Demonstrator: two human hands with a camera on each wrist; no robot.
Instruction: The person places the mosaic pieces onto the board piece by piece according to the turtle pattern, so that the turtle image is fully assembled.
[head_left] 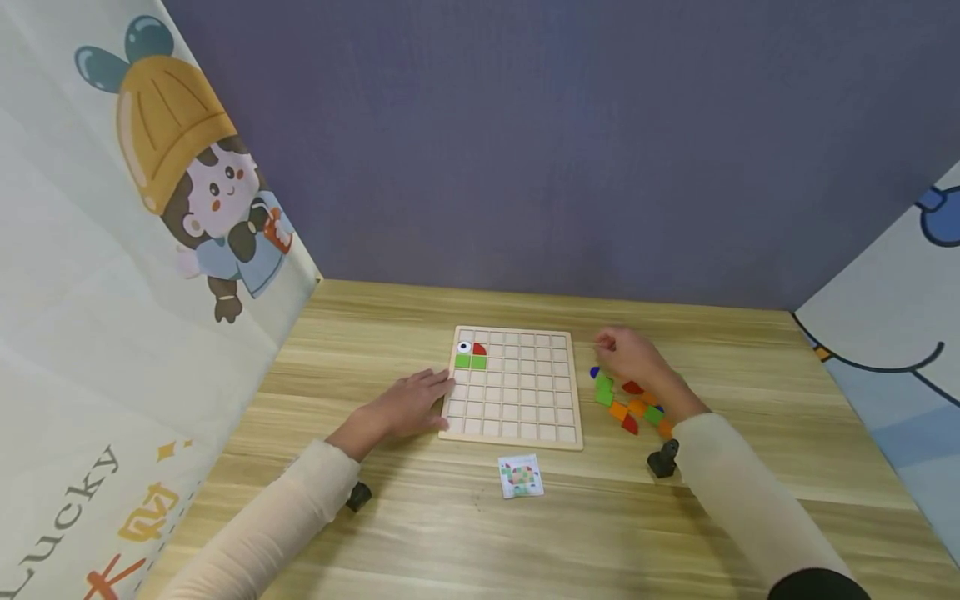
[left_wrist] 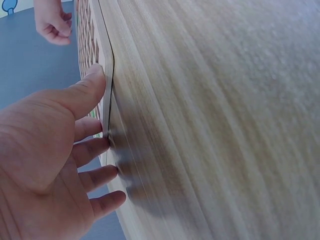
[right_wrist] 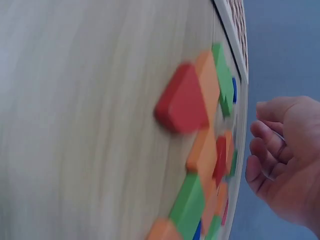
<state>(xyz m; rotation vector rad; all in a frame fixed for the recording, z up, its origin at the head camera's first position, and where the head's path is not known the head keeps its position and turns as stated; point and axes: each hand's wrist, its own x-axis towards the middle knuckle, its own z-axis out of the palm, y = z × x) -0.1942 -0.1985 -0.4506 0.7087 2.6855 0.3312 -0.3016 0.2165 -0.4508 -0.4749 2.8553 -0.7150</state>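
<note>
A wooden grid board (head_left: 517, 409) lies on the table. In its upper left cells sit a white eye tile (head_left: 464, 347), a red rounded tile (head_left: 478, 349) and two green square tiles (head_left: 471, 362). My left hand (head_left: 411, 403) rests at the board's left edge, fingers fairly straight, thumb touching the rim (left_wrist: 106, 95). Right of the board, my right hand (head_left: 633, 357) is raised over a loose group of tiles, its fingers curled. No tile shows between its thumb and fingers in the right wrist view. A red tile (right_wrist: 182, 102) lies nearest that camera, beside orange tiles (right_wrist: 202, 150) and green tiles (right_wrist: 187, 205).
A small printed card (head_left: 521, 476) with a coloured tile picture lies in front of the board. A dark blue-grey panel (head_left: 525, 150) stands behind the wooden table (head_left: 420, 533). Decorated panels flank both sides. A black wrist device (head_left: 663, 459) sits by the right sleeve.
</note>
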